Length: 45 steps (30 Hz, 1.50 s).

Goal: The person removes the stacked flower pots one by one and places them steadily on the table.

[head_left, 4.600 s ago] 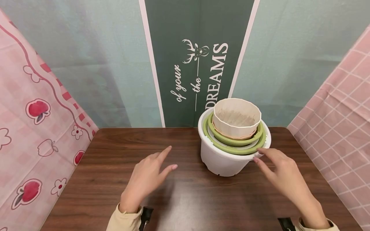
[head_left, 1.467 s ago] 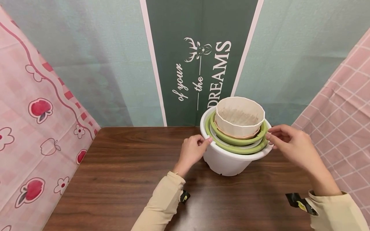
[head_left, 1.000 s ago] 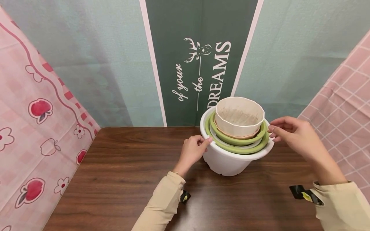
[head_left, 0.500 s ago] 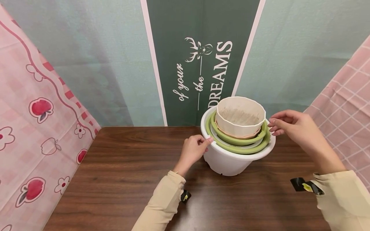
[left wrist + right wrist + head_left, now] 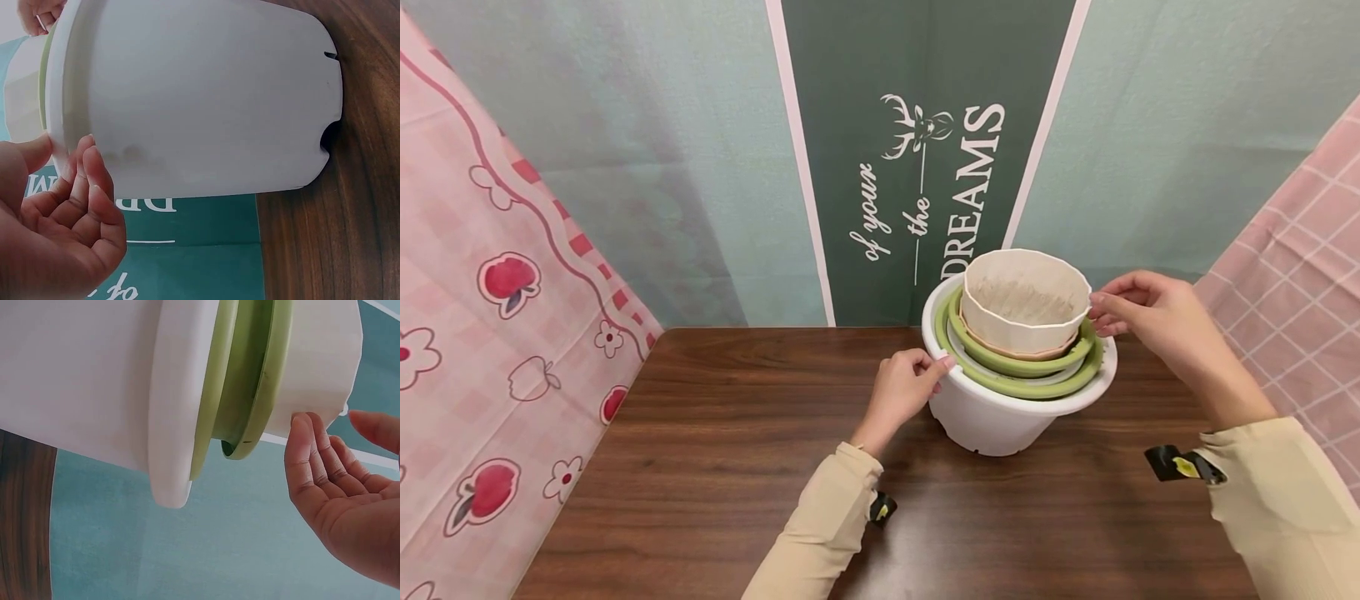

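Observation:
A nested stack of flowerpots stands on the brown table. The big white flowerpot [image 5: 985, 429] is outermost, with green-rimmed pots [image 5: 1015, 387] inside it and a faceted cream flowerpot [image 5: 1018, 337] on top, its inside streaked brown. My left hand [image 5: 901, 390] pinches the white flowerpot's rim at the left, thumb on top and fingers beneath, as the left wrist view shows. My right hand [image 5: 1157, 321] is at the cream flowerpot's right side. In the right wrist view its fingertips [image 5: 301, 428] are right at that flowerpot's wall, and the thumb stands apart near the rim.
The brown wood-grain table [image 5: 760, 400] runs under both forearms. A green cloth with lettering [image 5: 917, 225] hangs behind the stack. Pink cloths close in the left [image 5: 490, 375] and right [image 5: 1300, 275] sides.
The left hand came over from the table's left and took hold of the white flowerpot's rim. The right hand rose from the white rim to the cream flowerpot's rim. The stack stays put.

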### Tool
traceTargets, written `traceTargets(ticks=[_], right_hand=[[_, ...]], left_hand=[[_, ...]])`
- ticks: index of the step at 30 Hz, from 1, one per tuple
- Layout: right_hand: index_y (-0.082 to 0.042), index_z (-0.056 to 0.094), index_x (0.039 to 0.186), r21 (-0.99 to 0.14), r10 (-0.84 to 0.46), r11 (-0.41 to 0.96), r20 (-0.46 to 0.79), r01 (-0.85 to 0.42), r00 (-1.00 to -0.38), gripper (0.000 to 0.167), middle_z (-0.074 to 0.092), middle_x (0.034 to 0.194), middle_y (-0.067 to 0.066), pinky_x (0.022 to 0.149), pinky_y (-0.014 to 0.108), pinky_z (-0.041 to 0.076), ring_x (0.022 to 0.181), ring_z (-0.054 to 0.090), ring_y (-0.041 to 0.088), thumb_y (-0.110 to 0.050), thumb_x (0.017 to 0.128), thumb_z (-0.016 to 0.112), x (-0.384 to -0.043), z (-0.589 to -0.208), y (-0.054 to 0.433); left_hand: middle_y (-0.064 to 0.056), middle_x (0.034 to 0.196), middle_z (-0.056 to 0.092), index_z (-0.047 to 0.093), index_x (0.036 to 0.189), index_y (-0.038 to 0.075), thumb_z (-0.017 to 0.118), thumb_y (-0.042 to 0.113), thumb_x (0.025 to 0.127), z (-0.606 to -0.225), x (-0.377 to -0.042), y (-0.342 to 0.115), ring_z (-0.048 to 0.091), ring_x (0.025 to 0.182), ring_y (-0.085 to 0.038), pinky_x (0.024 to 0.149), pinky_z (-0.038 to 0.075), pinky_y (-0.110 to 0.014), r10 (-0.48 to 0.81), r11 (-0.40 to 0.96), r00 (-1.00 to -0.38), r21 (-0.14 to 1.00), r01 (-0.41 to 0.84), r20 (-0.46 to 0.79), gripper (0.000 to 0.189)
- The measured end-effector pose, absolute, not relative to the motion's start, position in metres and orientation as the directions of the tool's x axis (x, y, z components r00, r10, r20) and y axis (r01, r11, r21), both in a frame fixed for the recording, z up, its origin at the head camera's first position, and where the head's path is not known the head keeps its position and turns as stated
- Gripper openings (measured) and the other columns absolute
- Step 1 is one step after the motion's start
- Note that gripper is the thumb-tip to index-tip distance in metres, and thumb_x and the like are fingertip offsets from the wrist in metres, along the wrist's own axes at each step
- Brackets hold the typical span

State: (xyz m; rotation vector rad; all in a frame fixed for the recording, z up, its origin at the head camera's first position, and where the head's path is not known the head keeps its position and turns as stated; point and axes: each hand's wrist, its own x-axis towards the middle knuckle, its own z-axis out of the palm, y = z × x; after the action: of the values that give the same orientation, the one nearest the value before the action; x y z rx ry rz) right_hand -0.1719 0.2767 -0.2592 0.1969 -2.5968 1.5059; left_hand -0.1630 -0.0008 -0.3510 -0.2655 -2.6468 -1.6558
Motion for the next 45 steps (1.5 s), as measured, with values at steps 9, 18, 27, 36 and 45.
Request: traceTargets(ticks=[9,18,27,36,45], right_hand=[[0.009,0.053,0.093,-0.849,-0.095,0.496,0.153,-0.18,-0.984,0.018,0.065,0.071,-0.005,0.056,0.022,0.051,0.062,0.063,0.01,-0.008,0.091,0.054,-0.18,-0.26,0.28],[0.009,0.055,0.089,-0.894,-0.111,0.416,0.131,-0.166,-0.985,0.02,0.065,0.07,0.001,0.056,0.023,0.051,0.062,0.063,0.013,-0.011,0.089,0.059,-0.184,-0.266,0.279],[0.005,0.057,0.084,-0.897,-0.091,0.424,0.097,-0.126,-0.991,0.023,0.063,0.067,0.003,0.055,0.023,0.051,0.058,0.061,0.014,-0.017,0.088,0.061,-0.185,-0.268,0.277],[0.007,0.059,0.083,-0.879,-0.065,0.467,0.075,-0.097,-0.995,0.025,0.064,0.064,0.002,0.054,0.023,0.05,0.055,0.06,0.013,-0.017,0.088,0.061,-0.185,-0.268,0.278],[0.011,0.059,0.083,-0.873,-0.063,0.471,0.108,-0.125,-0.992,0.023,0.064,0.062,0.002,0.053,0.023,0.051,0.054,0.061,0.012,-0.011,0.09,0.057,-0.187,-0.269,0.276]], left_hand=[[0.002,0.057,0.058,0.063,0.07,0.007,0.064,0.035,0.085,-0.35,-0.163,0.0,0.052,0.052,-0.009,0.046,0.039,-0.022,0.13,0.43,-0.986,0.89,0.15,0.104,0.031],[0.001,0.058,0.059,0.062,0.071,0.006,0.064,0.034,0.085,-0.351,-0.163,0.0,0.053,0.053,-0.008,0.047,0.042,-0.021,0.13,0.417,-0.988,0.899,0.133,0.085,0.031],[0.001,0.057,0.059,0.063,0.07,0.007,0.065,0.033,0.084,-0.353,-0.163,0.001,0.054,0.051,-0.007,0.046,0.041,-0.021,0.122,0.406,-0.989,0.905,0.128,0.085,0.03],[0.002,0.057,0.058,0.063,0.071,0.007,0.064,0.034,0.085,-0.354,-0.165,0.001,0.054,0.052,-0.007,0.046,0.04,-0.021,0.122,0.412,-0.99,0.903,0.117,0.073,0.03],[0.002,0.058,0.059,0.063,0.073,0.006,0.064,0.034,0.085,-0.354,-0.164,0.001,0.055,0.053,-0.007,0.048,0.042,-0.021,0.122,0.396,-0.991,0.912,0.107,0.063,0.03]])
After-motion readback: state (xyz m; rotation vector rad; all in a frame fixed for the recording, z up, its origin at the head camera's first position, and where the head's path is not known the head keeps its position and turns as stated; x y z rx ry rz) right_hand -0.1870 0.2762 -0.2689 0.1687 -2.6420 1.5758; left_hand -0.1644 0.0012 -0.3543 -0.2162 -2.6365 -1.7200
